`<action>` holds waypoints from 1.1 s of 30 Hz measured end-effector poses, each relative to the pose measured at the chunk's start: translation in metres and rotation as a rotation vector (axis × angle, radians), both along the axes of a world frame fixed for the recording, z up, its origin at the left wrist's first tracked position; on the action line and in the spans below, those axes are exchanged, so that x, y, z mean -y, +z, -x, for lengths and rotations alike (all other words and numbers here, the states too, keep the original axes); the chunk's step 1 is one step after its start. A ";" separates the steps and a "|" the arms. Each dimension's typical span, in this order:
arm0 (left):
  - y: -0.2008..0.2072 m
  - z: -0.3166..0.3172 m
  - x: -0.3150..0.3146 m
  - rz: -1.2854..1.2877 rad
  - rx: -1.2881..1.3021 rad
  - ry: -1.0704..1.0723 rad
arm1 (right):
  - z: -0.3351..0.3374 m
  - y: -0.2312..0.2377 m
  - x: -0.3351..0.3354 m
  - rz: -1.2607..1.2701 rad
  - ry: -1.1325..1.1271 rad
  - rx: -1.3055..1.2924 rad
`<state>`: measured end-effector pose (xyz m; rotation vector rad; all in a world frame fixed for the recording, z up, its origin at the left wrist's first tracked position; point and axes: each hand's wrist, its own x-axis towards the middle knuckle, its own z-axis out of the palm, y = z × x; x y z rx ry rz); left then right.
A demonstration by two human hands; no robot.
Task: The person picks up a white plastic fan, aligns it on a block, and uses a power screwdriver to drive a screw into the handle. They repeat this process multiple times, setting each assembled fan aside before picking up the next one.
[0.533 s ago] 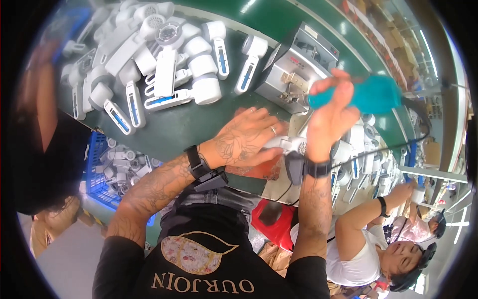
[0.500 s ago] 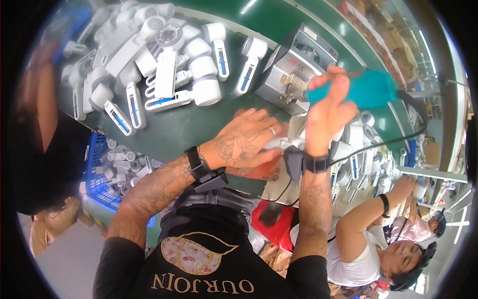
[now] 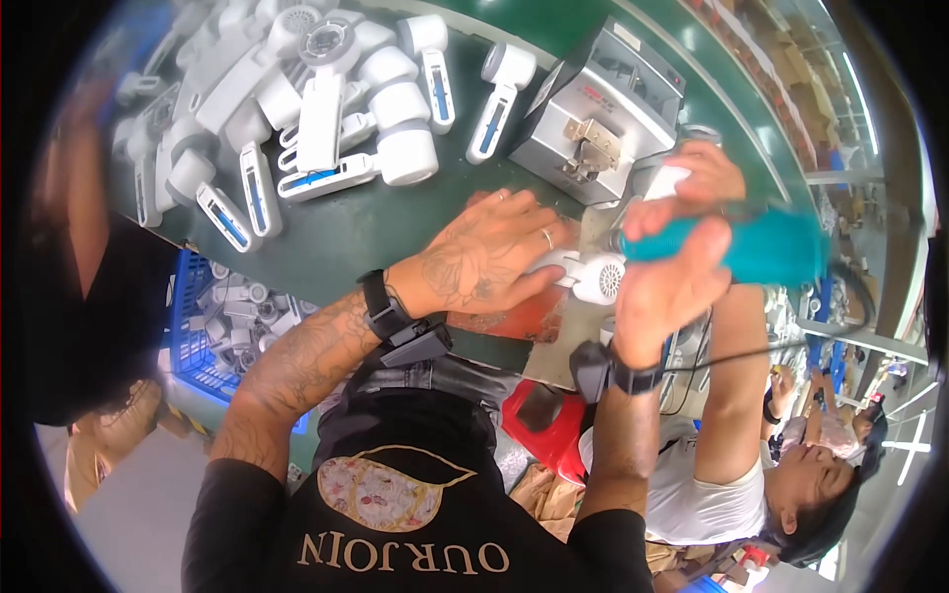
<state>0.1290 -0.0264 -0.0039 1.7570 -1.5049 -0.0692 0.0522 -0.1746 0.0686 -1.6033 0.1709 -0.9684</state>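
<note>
My left hand (image 3: 489, 247) is closed over a white handheld fan (image 3: 596, 279), pressing it onto a reddish-brown mat (image 3: 509, 334) on the bench. The fan's round grilled head sticks out to the right of my fingers, while its handle is mostly hidden under them. My right hand (image 3: 672, 287) grips a teal electric screwdriver (image 3: 776, 245), which lies nearly level with its tip toward the left. The tip is near the fan head, but blur hides whether they touch. A dark cord runs by my right wrist.
A grey metal screw feeder (image 3: 583, 114) stands behind my hands. White fans (image 3: 326, 109) pile up at the back left. Below the bench sits a blue basket (image 3: 188, 331) of white parts. At right, a co-worker's hand (image 3: 707, 173) reaches in beside the feeder; another person is at left.
My right hand and the screwdriver have moved from the feeder toward me, close to the fan. The co-worker's arm has come in beside the feeder. My left hand stays on the fan.
</note>
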 end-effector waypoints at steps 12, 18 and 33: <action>-0.001 -0.001 -0.001 -0.029 0.005 -0.033 | -0.057 -0.016 0.041 0.379 0.124 -0.090; -0.006 0.000 0.000 0.065 0.041 -0.020 | -0.055 -0.013 0.011 0.133 -0.056 -0.104; -0.004 0.000 0.001 -0.087 -0.010 -0.038 | 0.046 -0.016 -0.022 -0.024 -0.121 -0.074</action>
